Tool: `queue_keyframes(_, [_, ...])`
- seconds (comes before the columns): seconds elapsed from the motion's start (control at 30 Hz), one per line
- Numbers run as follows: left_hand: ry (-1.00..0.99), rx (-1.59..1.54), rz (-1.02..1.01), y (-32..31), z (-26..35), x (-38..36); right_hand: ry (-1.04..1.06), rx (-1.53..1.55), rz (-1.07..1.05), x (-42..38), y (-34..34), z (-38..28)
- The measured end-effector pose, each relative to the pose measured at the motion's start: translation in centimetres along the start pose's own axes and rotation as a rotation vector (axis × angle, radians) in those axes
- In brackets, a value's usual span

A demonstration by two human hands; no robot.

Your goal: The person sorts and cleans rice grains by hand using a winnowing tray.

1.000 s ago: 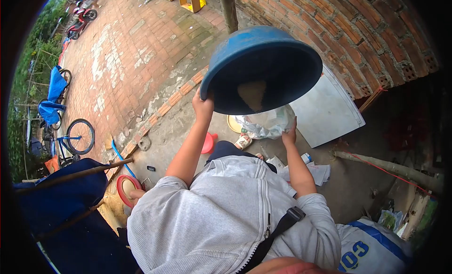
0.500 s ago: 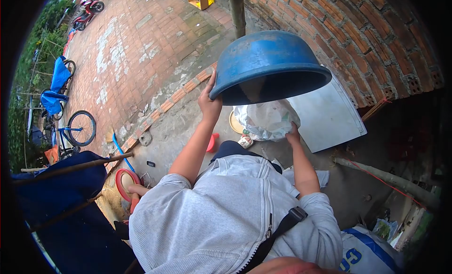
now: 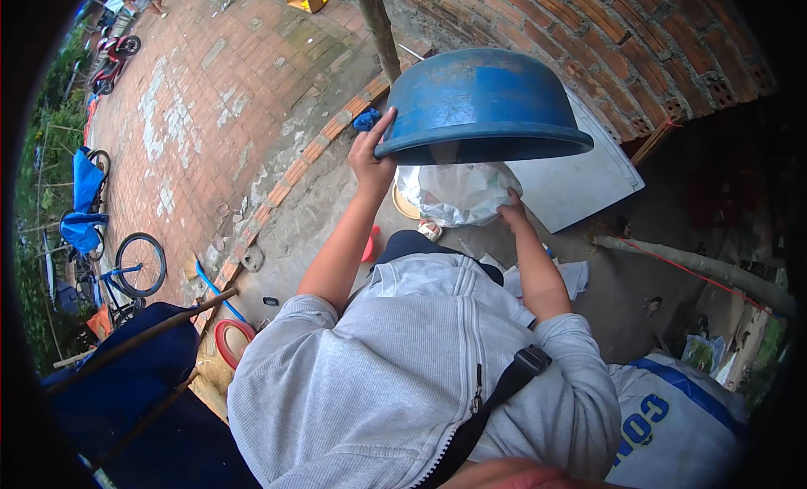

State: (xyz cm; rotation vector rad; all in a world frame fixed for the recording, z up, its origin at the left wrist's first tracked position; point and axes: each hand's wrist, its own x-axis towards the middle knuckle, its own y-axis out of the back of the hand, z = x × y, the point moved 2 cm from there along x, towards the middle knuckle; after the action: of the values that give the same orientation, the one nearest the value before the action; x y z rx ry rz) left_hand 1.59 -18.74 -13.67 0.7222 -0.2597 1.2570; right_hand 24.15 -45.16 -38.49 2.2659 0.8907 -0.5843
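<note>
Head view: we hold the blue basin (image 3: 492, 98) tipped mouth-down in front of us, its underside up; our left hand (image 3: 370, 161) is at the near left corner of the rim, fingers (image 3: 383, 125) closed against the outer wall; our right hand (image 3: 511, 211) grips the right side of the white plastic bag (image 3: 458, 195), which sits just below the basin; a pale patch shows inside the basin by the rim, though we cannot tell what it is or whether any of it is falling; the bag's mouth is partly hidden too. For good handling, we judge the low part of the rim should stay over the bag's opening; tilt by small amounts, since the wide basin, seen held by one hand, may roll or swing; keep the thumb and fingers firm on the lip; the right hand does best pulling its side of the bag outward, so the film neither folds in nor slips. Round about: the brick wall (image 3: 622, 43) beyond; the white panel (image 3: 580, 174) beside the bag; the lettered sack (image 3: 677, 426) near our right sleeve.
</note>
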Motion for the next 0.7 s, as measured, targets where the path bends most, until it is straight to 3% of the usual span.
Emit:
queue_keyframes(0.17, [-0.144,0.072,-0.064,0.3,2.9,0.8,-0.035,0.032,-0.05,0.7,-0.3,0.9])
queue_keyframes(0.47, [-0.31,0.034,-0.08,1.1,4.3,0.6,-0.046,0.014,0.043,1.1,-0.1,2.0])
queue_keyframes(0.57, [-0.396,0.055,-0.07,1.6,4.6,0.5,-0.06,0.072,-0.035,2.1,-0.5,3.0])
queue_keyframes(0.63, [-0.425,0.081,-0.07,2.1,5.1,0.5,0.216,-0.212,0.035,3.7,-1.3,3.9])
queue_keyframes(0.67, [-0.455,0.105,-0.069,2.4,5.3,0.4,0.446,-0.183,0.091,5.5,-1.5,5.7])
queue_keyframes(0.7, [-0.455,0.107,-0.066,2.6,5.4,0.4,0.448,-0.184,0.09,6.1,-1.6,6.3])
